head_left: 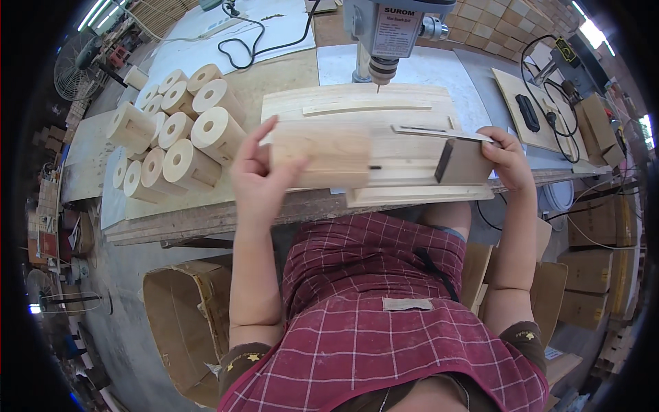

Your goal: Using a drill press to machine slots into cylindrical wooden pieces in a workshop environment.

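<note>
My left hand [264, 165] is closed round a pale wooden cylinder [326, 156], which lies on its side above the jig and is blurred by motion. A short dark pin [375, 167] shows just past its right end. At the right, the fingers of my right hand [506, 156] close on the end of a grey-brown block [463, 162] with a dark front edge. That block rests on a wooden board jig [405, 141] with raised strips. Over the jig's far edge stands a bench drill [384, 65], its thin bit pointing down.
Several wooden cylinders with centre holes [185, 130] are stacked on the table at the left. A black cable [254, 51] lies at the back. On the right are a board with a black device [527, 113] and a cardboard box [597, 127]. An open carton [182, 323] stands below the table.
</note>
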A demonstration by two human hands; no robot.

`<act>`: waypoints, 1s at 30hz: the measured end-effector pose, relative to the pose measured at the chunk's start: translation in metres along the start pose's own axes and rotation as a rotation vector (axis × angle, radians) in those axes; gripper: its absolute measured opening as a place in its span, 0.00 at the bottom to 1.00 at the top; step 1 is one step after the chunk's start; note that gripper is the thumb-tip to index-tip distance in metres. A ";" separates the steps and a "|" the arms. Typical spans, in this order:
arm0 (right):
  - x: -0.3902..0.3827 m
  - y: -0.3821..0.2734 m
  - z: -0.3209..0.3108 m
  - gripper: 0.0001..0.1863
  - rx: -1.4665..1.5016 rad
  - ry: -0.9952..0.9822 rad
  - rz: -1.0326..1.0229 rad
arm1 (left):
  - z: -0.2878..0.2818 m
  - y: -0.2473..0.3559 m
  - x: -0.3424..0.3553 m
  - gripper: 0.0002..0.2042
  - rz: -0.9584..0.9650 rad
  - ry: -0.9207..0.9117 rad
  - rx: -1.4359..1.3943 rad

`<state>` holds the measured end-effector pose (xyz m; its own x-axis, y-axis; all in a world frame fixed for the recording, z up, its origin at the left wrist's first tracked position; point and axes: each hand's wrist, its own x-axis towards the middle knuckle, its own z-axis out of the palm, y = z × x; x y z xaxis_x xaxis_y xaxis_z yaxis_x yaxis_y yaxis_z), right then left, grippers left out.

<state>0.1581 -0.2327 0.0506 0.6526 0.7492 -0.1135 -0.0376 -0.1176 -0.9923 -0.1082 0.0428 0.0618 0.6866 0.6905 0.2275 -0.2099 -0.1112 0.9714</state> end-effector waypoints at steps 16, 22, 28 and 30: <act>-0.023 -0.016 0.037 0.12 -0.399 0.084 -0.540 | -0.011 0.000 0.008 0.23 -0.205 0.315 -0.149; -0.020 0.002 0.048 0.12 -0.196 0.073 -0.510 | 0.006 -0.006 0.000 0.23 -0.255 0.175 -0.104; -0.020 0.012 0.058 0.12 -0.175 0.030 -0.419 | 0.018 -0.019 -0.009 0.25 -0.316 0.043 -0.109; -0.016 0.016 0.066 0.11 -0.201 0.033 -0.389 | 0.021 -0.021 -0.013 0.28 -0.567 -0.135 -0.529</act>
<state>0.0972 -0.2033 0.0335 0.6131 0.7420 0.2713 0.3614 0.0419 -0.9314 -0.0977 0.0212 0.0402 0.8593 0.4440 -0.2538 -0.0826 0.6102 0.7879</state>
